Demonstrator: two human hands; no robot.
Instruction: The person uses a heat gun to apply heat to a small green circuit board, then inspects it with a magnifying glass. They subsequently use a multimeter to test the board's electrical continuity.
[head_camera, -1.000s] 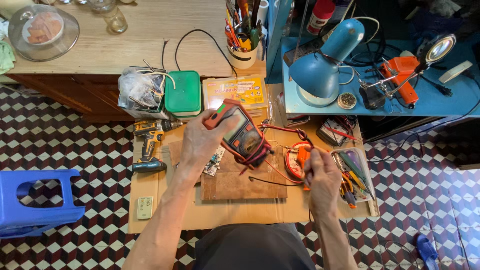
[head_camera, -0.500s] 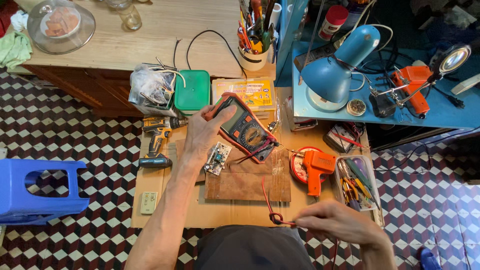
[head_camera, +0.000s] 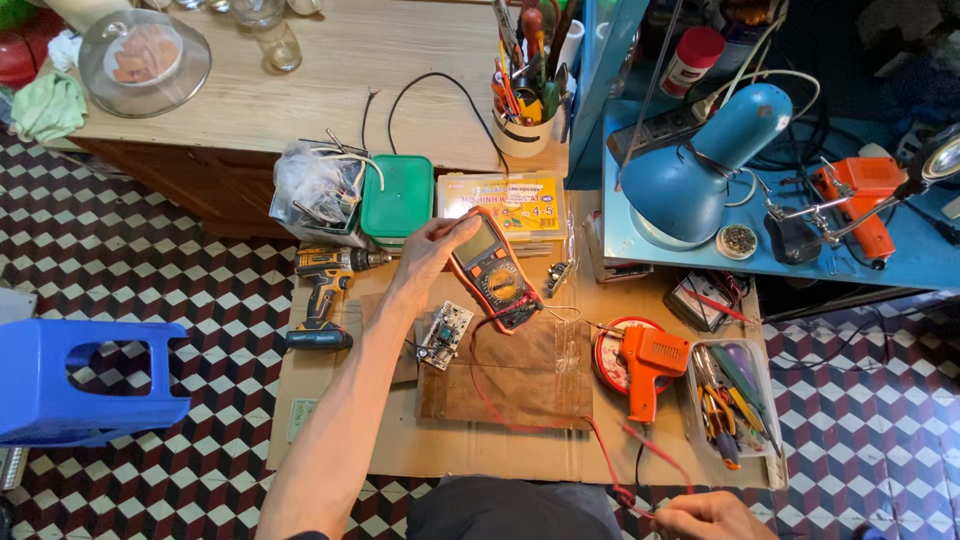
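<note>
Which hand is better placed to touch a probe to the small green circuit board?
Right, probably. The right hand holds the red probe leads, while the left hand grips the orange multimeter above the small green circuit board.

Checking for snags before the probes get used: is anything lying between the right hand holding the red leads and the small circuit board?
Nothing solid. The right hand holds the red leads at the near edge; the circuit board lies beside the wooden board, below the meter in the left hand. Between them only the leads cross bare wood.
</note>
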